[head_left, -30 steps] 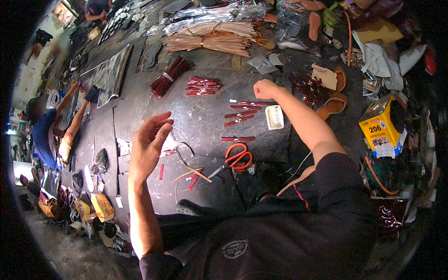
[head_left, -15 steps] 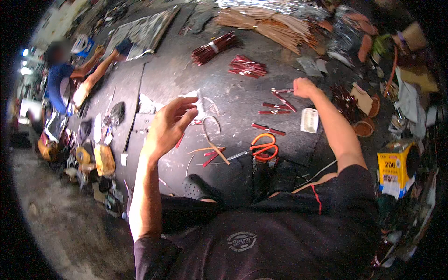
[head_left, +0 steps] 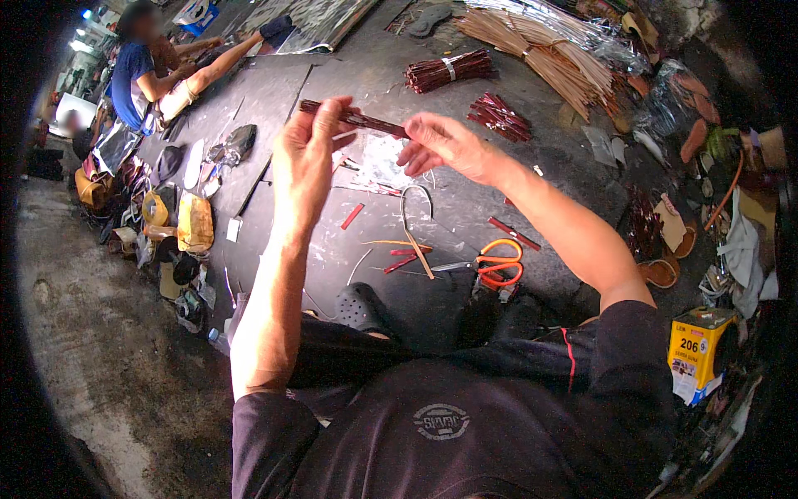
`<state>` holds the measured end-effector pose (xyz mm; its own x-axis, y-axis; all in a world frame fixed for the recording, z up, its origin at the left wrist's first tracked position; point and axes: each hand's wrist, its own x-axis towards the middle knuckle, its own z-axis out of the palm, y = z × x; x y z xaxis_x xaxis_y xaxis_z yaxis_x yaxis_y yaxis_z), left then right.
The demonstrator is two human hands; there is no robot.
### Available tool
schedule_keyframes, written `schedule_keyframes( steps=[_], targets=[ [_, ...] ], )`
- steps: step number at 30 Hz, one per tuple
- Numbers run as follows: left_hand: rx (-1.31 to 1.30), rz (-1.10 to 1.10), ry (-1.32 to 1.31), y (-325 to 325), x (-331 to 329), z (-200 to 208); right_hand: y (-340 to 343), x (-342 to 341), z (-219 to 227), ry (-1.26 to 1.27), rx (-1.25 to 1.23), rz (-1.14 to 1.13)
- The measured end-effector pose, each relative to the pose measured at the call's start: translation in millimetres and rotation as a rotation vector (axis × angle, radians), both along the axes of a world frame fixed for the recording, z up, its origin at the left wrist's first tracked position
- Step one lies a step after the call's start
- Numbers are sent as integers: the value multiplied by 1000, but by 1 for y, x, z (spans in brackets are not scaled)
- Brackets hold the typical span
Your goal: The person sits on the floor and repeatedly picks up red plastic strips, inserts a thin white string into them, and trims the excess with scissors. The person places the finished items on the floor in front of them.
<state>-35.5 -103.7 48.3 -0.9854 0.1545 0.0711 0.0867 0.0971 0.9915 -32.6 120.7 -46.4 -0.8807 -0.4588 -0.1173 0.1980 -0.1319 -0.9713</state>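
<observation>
In front of me, above the dark floor, a few dark red strips (head_left: 374, 124) lie together lengthwise between my two hands. My left hand (head_left: 301, 162) pinches them near their left end, thumb against fingers. At the right end, my right hand (head_left: 453, 148) has thumb and fingertips on the strips, its other fingers loosely curled and slightly blurred. Below the hands are a loose red strip (head_left: 352, 216), another dark red strip (head_left: 515, 233) and orange-handled scissors (head_left: 501, 259). A thin curved band (head_left: 405, 208) rests beside several short pieces.
Farther off lie a tied dark red bundle (head_left: 449, 72), a loose red pile (head_left: 500, 116) and a large tan strip bundle (head_left: 540, 58). A yellow box (head_left: 700, 345) stands at right. Assorted items line the left, including a yellow packet (head_left: 195, 223). Another person (head_left: 137, 75) sits far left.
My right hand has swung left, bringing dark red strips to my left hand, which has risen and closed on them. The view has shifted, and the white tray is no longer visible.
</observation>
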Motion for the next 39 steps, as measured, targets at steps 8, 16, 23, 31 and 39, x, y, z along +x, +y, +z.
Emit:
schedule_keyframes(
  steps=[8,16,23,31,39],
  targets=[
    [100,-77,-209,-17,0,10,8,41,-175,947,1187,369],
    [394,-194,-336,-10,-8,7,-4,45,-158,841,909,260],
    [402,-173,-292,-4,5,18,-10,64,56,158,248,245],
    [366,-196,-279,25,30,20,18,70,150,186,307,-167],
    [435,-206,-283,41,39,11,22,62,135,184,429,-255]
  ],
)
